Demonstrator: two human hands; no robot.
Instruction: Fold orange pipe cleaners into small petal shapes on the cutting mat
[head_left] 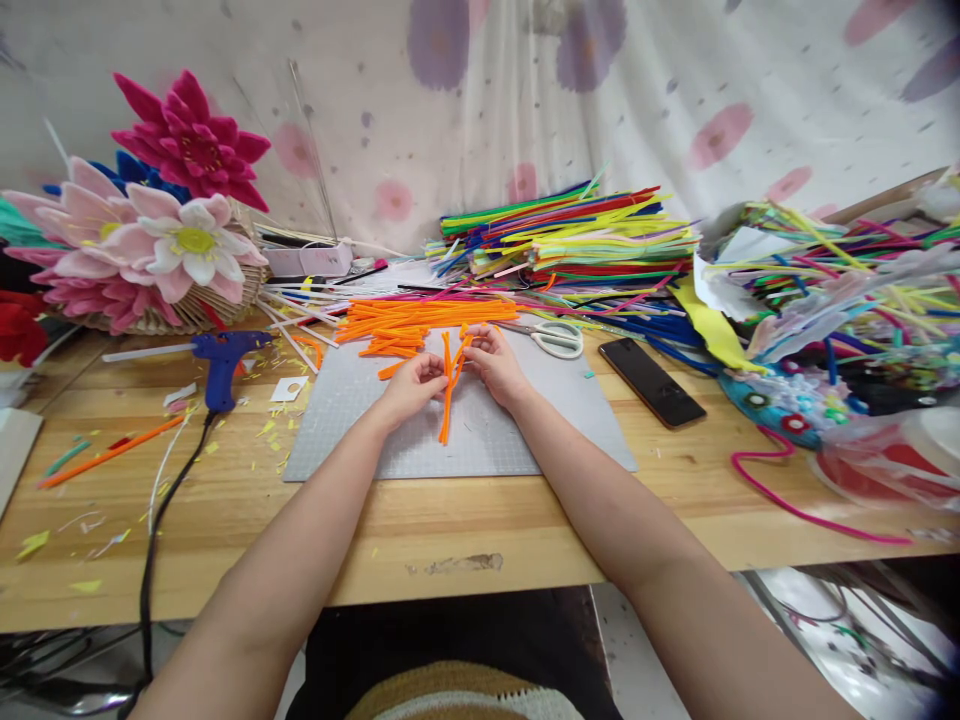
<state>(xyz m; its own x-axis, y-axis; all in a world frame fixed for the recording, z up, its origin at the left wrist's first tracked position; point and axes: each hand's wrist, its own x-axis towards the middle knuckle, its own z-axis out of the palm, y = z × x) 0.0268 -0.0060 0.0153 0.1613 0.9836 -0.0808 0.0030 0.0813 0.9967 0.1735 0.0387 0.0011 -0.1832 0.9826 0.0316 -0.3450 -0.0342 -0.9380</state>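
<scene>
Several orange pipe cleaners (447, 405) are bunched between my two hands, joined low down and spreading into a fork at the top. My left hand (415, 385) pinches the bunch from the left near its middle. On the other side, my right hand (491, 362) has its fingers closed on an upper branch of the same pipe cleaners. Both hands are over the grey cutting mat (330, 440). Just beyond them lies a pile of orange pipe cleaners (420, 317), with shorter cut pieces (395, 344) in front of it.
White-handled scissors (559, 339) lie on the mat's far right, near a black phone (651, 382). A blue glue gun (223, 365) with a trailing cord stands left, below fuzzy flowers (193, 240). Colourful pipe cleaner bundles (585, 235) line the back; a plastic tub (892, 460) sits right.
</scene>
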